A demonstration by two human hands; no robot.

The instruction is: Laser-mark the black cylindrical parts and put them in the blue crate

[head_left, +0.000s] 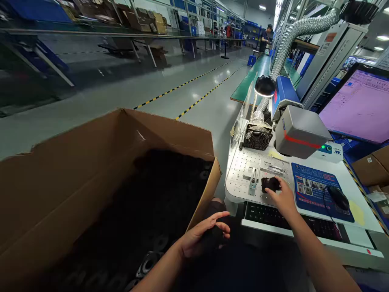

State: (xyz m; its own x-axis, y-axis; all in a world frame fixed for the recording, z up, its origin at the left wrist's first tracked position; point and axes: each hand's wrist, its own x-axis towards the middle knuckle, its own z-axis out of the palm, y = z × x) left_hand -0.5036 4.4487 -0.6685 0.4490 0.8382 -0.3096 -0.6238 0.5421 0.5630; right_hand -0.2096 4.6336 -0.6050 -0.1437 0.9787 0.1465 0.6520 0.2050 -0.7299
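Note:
My right hand [283, 196] grips a small black round part [272, 184] between thumb and fingers, on the perforated metal plate [237, 182] under the grey machine head [300, 132]. Metal clamps [253, 178] stand on the plate just left of that part. Near the box's right edge, my left hand [206, 233] is held in the air with its fingers apart; nothing clear shows in it. The large cardboard box [73, 162] to the left holds many dark parts [148, 263], mostly lost in shadow.
A keyboard [267, 215] lies below the plate, with a blue mat [319, 188] and black mouse [338, 197] to the right. A small fan [257, 138] and a lamp [265, 85] stand behind. The monitor [358, 105] is at the right. A distant person [263, 39] is at the back.

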